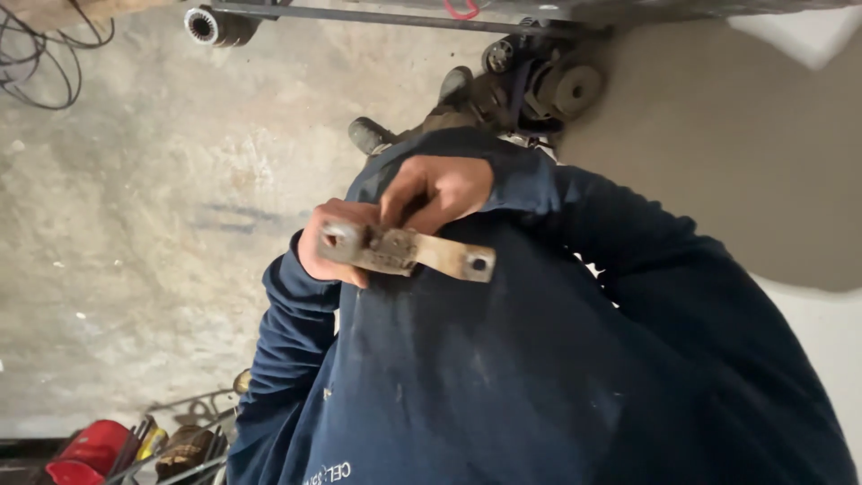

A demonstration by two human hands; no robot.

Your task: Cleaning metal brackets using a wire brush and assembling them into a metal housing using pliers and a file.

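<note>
Overhead, the head view looks down on a rough, stained concrete floor [153, 233], pale and scuffed, with a smoother grey patch toward two o'clock. The left hand [330, 242] is wrapped around one end of a flat rusty metal bracket [406, 251] at frame centre, against the dark blue sweatshirt [503, 377]. The right hand [440, 190] pinches at the bracket's middle from twelve o'clock. Black cables [40, 63] loop at ten o'clock; a grimy pulley assembly [539, 85] sits at one o'clock; red tools [90, 449] lie at seven o'clock.
</note>
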